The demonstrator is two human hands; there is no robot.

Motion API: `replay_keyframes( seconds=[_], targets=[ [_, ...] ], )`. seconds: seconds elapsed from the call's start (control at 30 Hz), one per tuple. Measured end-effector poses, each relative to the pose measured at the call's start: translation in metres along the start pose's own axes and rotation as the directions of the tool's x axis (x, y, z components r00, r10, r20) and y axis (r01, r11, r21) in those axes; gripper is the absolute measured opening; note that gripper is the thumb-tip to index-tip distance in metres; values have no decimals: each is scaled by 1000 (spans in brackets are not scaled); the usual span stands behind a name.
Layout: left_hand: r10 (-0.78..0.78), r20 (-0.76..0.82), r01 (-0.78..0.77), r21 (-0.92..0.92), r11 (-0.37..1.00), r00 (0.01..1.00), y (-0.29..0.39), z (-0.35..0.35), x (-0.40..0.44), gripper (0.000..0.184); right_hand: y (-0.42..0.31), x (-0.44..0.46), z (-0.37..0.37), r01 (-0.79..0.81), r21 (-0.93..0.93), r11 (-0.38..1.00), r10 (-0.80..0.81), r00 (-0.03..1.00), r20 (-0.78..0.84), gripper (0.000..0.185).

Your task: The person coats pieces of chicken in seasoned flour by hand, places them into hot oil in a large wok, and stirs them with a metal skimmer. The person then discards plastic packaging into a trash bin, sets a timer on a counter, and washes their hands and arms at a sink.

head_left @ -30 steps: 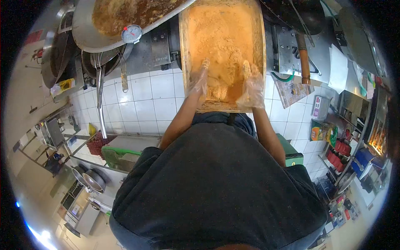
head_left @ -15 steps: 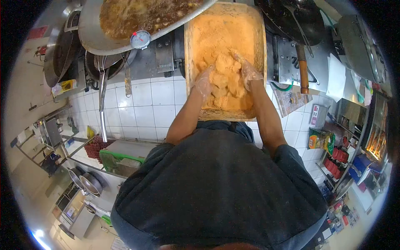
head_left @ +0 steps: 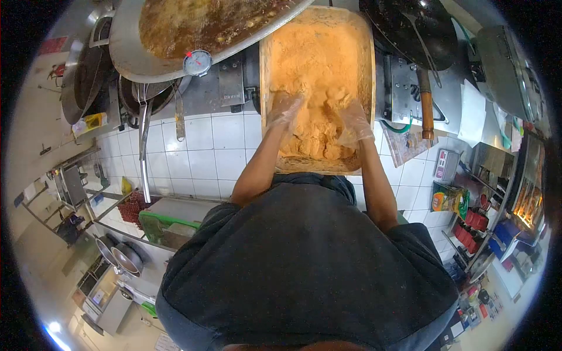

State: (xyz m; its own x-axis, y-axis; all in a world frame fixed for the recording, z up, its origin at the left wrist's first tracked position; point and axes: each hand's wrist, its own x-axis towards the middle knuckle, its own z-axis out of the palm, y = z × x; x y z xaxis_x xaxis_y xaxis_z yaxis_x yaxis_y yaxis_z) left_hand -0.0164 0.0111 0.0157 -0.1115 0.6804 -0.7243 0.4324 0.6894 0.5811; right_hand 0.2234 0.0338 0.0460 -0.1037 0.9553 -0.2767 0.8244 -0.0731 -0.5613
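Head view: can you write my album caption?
Gloved left hand and right hand in a tray of orange powder, near a wide pan of brown liquid.

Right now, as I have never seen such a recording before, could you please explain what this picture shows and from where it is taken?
There is no machine here: a person works with two hands in thin, clear gloves. The camera sits on that person's head, looking forward and down, so the dark shirt fills the lower middle. The lens curves everything near the edges.

The left hand and right hand are both inside a rectangular tray of orange powder. The fingers are partly hidden, so I cannot tell whether either holds something.

At the upper left is a wide pan of brown liquid, with a dial thermometer at its rim. At the upper right is a dark wok.
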Motion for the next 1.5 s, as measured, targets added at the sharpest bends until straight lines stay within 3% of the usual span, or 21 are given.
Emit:
replay_keyframes(
  seconds=[0.03, 0.07, 0.1, 0.17, 0.2, 0.23, 0.27, 0.33, 0.43, 0.47, 0.53, 0.63, 0.73, 0.83, 0.9, 0.97, 1.03, 1.13, 1.23, 1.33, 1.5],
  targets=[
    [116, -107, -120, -25, 993, 987, -30, 18, 24, 48, 0, -3, -1, 20, -26, 999, -20, 1000, -8, 38],
    [300, -323, -345, -93, 934, 898, -78, 50, 67, 52, 5, -6, 0, 51, -48, 998, -51, 999, -8, 37],
    [473, -555, -623, -109, 774, 685, -134, 87, 121, 57, 11, -10, 0, 81, -69, 994, -82, 997, -9, 35],
    [538, -645, -616, 129, 777, 543, -154, 101, 147, 54, 14, -16, -3, 143, -164, 976, -154, 987, -54, 30],
    [585, -449, -517, 277, 810, 676, -103, 63, 94, 49, 6, -20, -12, 170, -237, 957, -197, 975, -98, 26],
    [595, -302, -474, 389, 790, 745, -63, 34, 47, 44, -3, -27, -21, 188, -310, 932, -239, 961, -136, 22],
    [625, -270, -492, 425, 760, 732, -49, 27, 31, 40, -11, -30, -28, 243, -443, 863, -334, 932, -140, 22],
    [695, -253, -546, 464, 698, 673, -36, 18, 13, 33, -25, -33, -34, 320, -677, 663, -513, 853, -99, 20],
    [808, -342, -631, 505, 589, 480, -9, 3, -20, 25, 7, -11, -20, 463, -724, 511, -657, 753, 18, 17],
    [831, -371, -651, 517, 556, 415, 5, -4, -33, 21, -5, -3, -30, 471, -663, 582, -518, 843, 144, 19],
    [747, -520, -701, 341, 627, 415, 52, -23, -73, 18, -44, 9, -58, 426, -543, 723, -207, 884, 419, 21],
    [516, -437, -525, 111, 844, 737, 53, -26, -82, 18, -50, 26, -44, 402, -559, 726, -258, 912, 320, 17],
    [630, -409, -565, 281, 775, 660, 56, -34, -95, 26, 1, 69, 12, 502, -539, 676, -560, 826, 66, 29],
    [565, -413, -497, 270, 825, 714, 35, -20, -75, 28, -8, 76, 19, 585, -497, 641, -564, 798, 211, 29],
    [617, -433, -514, 341, 787, 657, 13, -10, -59, 25, 10, 88, 39, 624, -469, 624, -630, 758, 169, 28],
    [671, -460, -539, 400, 742, 582, 10, -6, -55, 22, 27, 98, 38, 693, -500, 518, -665, 695, 274, 30],
    [719, -497, -563, 451, 692, 486, 20, -10, -59, 18, 31, 108, 24, 787, -537, 303, -619, 591, 516, 34],
    [516, -362, -487, 175, 856, 777, 60, -41, -101, 14, -13, 94, -16, 678, -264, 686, -575, 728, 374, 27],
    [621, -464, -550, 297, 781, 631, 57, -39, -91, 11, -17, 85, -33, 676, -344, 652, -628, 735, 255, 24],
    [672, -432, -552, 383, 740, 602, 80, -49, -115, 26, -89, 36, -85, 529, -188, 828, -514, 849, 124, 20],
    [659, -381, -645, 185, 742, 649, 103, -41, -124, 28, -66, 49, -62, 584, -345, 735, -603, 795, 64, 18]
  ],
)
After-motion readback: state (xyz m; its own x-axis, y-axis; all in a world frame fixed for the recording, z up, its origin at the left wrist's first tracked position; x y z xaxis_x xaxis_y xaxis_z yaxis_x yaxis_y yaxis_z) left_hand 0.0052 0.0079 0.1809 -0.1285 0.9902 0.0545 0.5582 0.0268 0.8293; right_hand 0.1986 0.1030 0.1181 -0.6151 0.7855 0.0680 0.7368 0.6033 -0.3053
